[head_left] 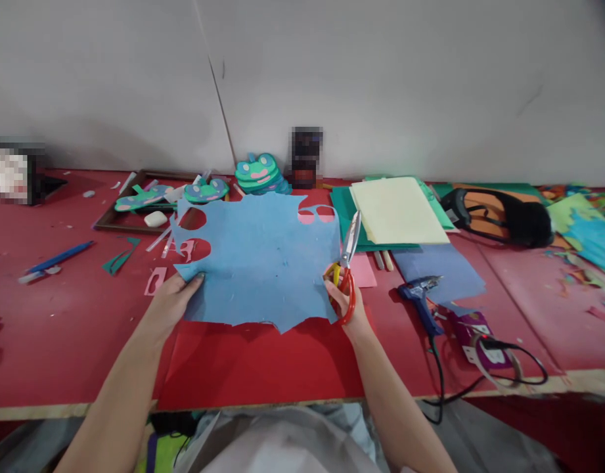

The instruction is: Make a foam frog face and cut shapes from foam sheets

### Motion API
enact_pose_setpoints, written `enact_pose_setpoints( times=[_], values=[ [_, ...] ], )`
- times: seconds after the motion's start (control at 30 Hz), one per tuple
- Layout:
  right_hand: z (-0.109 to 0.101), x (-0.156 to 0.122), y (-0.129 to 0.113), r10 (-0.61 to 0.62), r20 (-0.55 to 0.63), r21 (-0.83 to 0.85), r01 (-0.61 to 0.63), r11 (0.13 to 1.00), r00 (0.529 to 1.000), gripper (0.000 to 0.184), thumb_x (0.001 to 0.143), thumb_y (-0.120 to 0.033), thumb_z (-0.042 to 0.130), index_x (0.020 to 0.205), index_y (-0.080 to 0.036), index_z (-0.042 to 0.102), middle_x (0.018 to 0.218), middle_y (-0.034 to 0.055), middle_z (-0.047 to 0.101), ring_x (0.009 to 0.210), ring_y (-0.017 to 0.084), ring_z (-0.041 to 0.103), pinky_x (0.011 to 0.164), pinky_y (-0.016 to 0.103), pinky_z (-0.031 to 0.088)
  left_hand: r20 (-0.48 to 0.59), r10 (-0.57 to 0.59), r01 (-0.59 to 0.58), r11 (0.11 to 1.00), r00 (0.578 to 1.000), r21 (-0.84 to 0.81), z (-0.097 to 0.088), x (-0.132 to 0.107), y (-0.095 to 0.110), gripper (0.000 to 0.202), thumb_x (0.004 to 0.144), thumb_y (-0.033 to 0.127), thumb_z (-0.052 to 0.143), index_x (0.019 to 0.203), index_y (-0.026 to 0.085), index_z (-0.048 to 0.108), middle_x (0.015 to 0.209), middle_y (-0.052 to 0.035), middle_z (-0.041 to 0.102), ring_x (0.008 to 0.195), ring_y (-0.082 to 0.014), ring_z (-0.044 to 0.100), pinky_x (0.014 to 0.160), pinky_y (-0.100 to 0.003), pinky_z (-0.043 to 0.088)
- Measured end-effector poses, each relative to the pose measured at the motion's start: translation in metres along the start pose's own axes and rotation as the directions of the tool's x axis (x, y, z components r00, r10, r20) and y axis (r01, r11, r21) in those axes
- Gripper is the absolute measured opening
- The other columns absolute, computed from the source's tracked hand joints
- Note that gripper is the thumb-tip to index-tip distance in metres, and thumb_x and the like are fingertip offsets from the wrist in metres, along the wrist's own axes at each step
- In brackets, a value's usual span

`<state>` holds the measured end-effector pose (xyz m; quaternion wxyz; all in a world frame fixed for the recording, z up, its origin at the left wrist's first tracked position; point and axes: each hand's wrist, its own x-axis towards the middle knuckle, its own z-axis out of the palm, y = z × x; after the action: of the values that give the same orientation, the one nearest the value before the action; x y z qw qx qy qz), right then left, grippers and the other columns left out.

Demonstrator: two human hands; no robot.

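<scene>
Head view: the blue sheet (260, 263) lay mid-frame on the red table (60, 341). It looked light and floppy, probably tear-prone near the cut-out holes, so the uncut lower edge seemed the safest grab. The left hand (177, 295) pinched its lower-left corner. The right hand (344, 303) was closed round the scissors (348, 263) at its right edge. Couldn't tell if the blades were parted, and any fingers under the sheet were hidden.

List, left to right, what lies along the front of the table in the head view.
From the left: blue pen, left hand, blue sheet, right hand holding scissors, glue gun.
</scene>
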<state>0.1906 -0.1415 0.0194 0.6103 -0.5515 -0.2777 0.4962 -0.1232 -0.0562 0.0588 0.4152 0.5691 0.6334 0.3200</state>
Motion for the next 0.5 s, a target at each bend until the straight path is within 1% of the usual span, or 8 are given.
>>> enact_pose_setpoints(
  times=[0.07, 0.1, 0.17, 0.27, 0.33, 0.4, 0.43, 0.5],
  values=[
    [-0.001, 0.001, 0.004, -0.023, -0.025, -0.058, 0.021, 0.998, 0.999, 0.036, 0.058, -0.034, 0.078, 0.084, -0.022, 0.054, 0.074, -0.003, 0.054, 0.065, 0.011, 0.053, 0.061, 0.025, 0.045, 0.106, -0.057, 0.069, 0.992, 0.993, -0.106, 0.001, 0.0, 0.003, 0.048, 0.068, 0.051, 0.065, 0.102, 0.017, 0.065, 0.101, -0.0066, 0.069, 0.101, -0.0289, 0.06, 0.094, -0.046, 0.044],
    [-0.001, 0.002, 0.006, -0.032, -0.04, -0.076, 0.029, 0.997, 0.999, 0.037, 0.057, -0.032, 0.079, 0.083, -0.022, 0.054, 0.073, -0.0034, 0.054, 0.065, 0.011, 0.053, 0.062, 0.026, 0.045, 0.129, -0.089, 0.111, 0.978, 0.988, -0.174, 0.002, -0.001, 0.004, 0.048, 0.065, 0.049, 0.068, 0.102, 0.018, 0.065, 0.1, -0.0062, 0.069, 0.1, -0.029, 0.061, 0.094, -0.046, 0.045],
    [-0.001, 0.003, 0.01, -0.046, -0.069, -0.095, 0.039, 0.995, 0.997, 0.037, 0.056, -0.032, 0.079, 0.08, -0.021, 0.054, 0.071, -0.0041, 0.052, 0.063, 0.011, 0.051, 0.062, 0.027, 0.044, 0.096, -0.147, 0.171, 0.925, 0.984, -0.34, 0.006, -0.002, 0.004, 0.047, 0.059, 0.046, 0.074, 0.098, 0.021, 0.065, 0.095, -0.0046, 0.071, 0.095, -0.0279, 0.063, 0.087, -0.043, 0.05],
    [0.0, 0.003, 0.012, -0.084, -0.11, -0.101, 0.073, 0.992, 0.99, 0.035, 0.057, -0.032, 0.077, 0.081, -0.021, 0.053, 0.071, -0.0042, 0.051, 0.063, 0.011, 0.05, 0.061, 0.027, 0.044, 0.078, -0.168, 0.18, 0.77, 0.983, -0.612, 0.019, -0.008, 0.001, 0.045, 0.057, 0.048, 0.075, 0.093, 0.024, 0.064, 0.089, -0.0024, 0.071, 0.09, -0.0253, 0.064, 0.079, -0.038, 0.054],
    [0.002, 0.003, 0.011, -0.111, -0.143, -0.083, 0.1, 0.992, 0.983, 0.036, 0.059, -0.033, 0.076, 0.083, -0.021, 0.053, 0.072, -0.0039, 0.051, 0.063, 0.011, 0.05, 0.063, 0.028, 0.044, 0.162, -0.072, 0.169, 0.659, 0.984, -0.733, 0.032, -0.012, 0.001, 0.042, 0.06, 0.055, 0.071, 0.088, 0.024, 0.065, 0.089, -0.0023, 0.07, 0.09, -0.0234, 0.064, 0.08, -0.037, 0.054],
    [0.005, 0.003, 0.008, -0.125, -0.181, -0.042, 0.119, 0.992, 0.976, 0.037, 0.059, -0.033, 0.076, 0.085, -0.021, 0.052, 0.072, -0.0038, 0.051, 0.064, 0.011, 0.05, 0.064, 0.028, 0.044, 0.285, 0.088, 0.184, 0.581, 0.954, -0.793, 0.047, -0.016, 0.003, 0.041, 0.057, 0.057, 0.072, 0.079, 0.024, 0.065, 0.089, -0.0015, 0.069, 0.09, -0.0222, 0.063, 0.081, -0.036, 0.053],
    [0.006, 0.003, 0.006, -0.128, -0.197, -0.024, 0.125, 0.992, 0.972, 0.037, 0.059, -0.033, 0.076, 0.085, -0.021, 0.052, 0.071, -0.0038, 0.051, 0.065, 0.011, 0.05, 0.064, 0.028, 0.045, 0.335, 0.14, 0.202, 0.567, 0.932, -0.799, 0.056, -0.018, 0.005, 0.04, 0.055, 0.055, 0.074, 0.08, 0.025, 0.064, 0.092, -0.0009, 0.068, 0.09, -0.0219, 0.063, 0.081, -0.036, 0.053],
    [0.007, 0.003, 0.004, -0.133, -0.22, 0.0, 0.136, 0.991, 0.967, 0.037, 0.059, -0.032, 0.076, 0.083, -0.021, 0.051, 0.07, -0.0038, 0.05, 0.064, 0.011, 0.05, 0.063, 0.027, 0.045, 0.422, 0.173, 0.248, 0.594, 0.89, -0.766, 0.073, -0.023, 0.011, 0.044, 0.059, 0.048, 0.075, 0.096, 0.026, 0.064, 0.11, -0.0044, 0.064, 0.1, -0.0245, 0.06, 0.084, -0.037, 0.052]
  ],
)
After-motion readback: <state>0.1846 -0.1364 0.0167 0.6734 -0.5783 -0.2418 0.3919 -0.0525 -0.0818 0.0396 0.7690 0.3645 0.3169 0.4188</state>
